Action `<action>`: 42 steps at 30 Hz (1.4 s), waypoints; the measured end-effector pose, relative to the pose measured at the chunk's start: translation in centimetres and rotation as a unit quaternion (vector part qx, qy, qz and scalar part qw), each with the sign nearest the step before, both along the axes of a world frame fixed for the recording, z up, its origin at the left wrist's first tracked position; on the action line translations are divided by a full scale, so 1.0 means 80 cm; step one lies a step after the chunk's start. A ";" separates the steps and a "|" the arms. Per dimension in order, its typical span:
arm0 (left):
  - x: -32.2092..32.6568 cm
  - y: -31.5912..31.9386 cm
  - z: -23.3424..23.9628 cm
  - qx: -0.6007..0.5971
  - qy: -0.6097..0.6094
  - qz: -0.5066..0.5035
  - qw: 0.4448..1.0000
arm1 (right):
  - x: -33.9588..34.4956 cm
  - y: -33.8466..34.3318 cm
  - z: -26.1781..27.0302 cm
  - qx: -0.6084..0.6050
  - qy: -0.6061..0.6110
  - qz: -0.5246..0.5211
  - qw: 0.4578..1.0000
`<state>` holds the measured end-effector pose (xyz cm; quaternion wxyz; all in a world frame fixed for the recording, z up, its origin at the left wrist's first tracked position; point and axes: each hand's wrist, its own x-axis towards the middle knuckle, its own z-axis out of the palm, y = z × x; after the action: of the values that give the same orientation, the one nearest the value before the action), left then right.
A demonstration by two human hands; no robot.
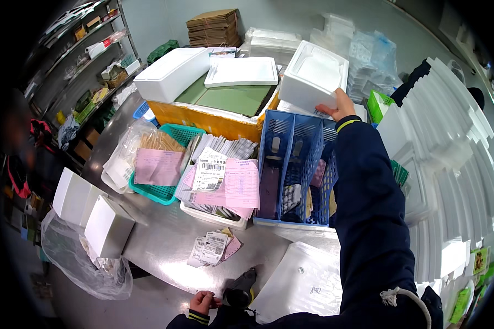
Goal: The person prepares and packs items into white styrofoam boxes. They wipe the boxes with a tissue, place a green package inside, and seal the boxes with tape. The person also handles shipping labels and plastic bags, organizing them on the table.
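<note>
My right hand point(341, 106) reaches forward to a white styrofoam box point(302, 91), thumb and fingers on its near right corner; whether it grips the box cannot be told. Just in front of that box stands a blue perforated plastic file rack point(290, 164) holding a few papers. My left hand point(203, 302) is curled at the steel table's near edge, with nothing visible in it, left of a black tape dispenser or similar device point(239, 293). Printed labels point(210, 248) lie on the table beyond it. A stack of clear plastic bags point(302, 283) lies to the right.
A teal basket point(164, 197) holds wooden sticks and pink paper. Beside it, a white tray point(214, 216) is full of slips. Styrofoam boxes point(109, 228) stand at left, another point(177, 74) on an orange-taped box point(206, 121). Stacked styrofoam lids point(444, 177) rise at right.
</note>
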<state>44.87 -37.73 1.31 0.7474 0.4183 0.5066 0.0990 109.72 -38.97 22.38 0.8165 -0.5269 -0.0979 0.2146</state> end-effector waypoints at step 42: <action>-0.297 0.287 0.010 0.036 -0.165 0.016 0.986 | -0.742 0.131 -0.085 -0.130 0.229 0.329 0.907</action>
<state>21.09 -14.73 2.09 0.8033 0.4152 0.3790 0.1966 50.36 -28.48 15.61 0.6235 -0.5029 -0.0469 0.5967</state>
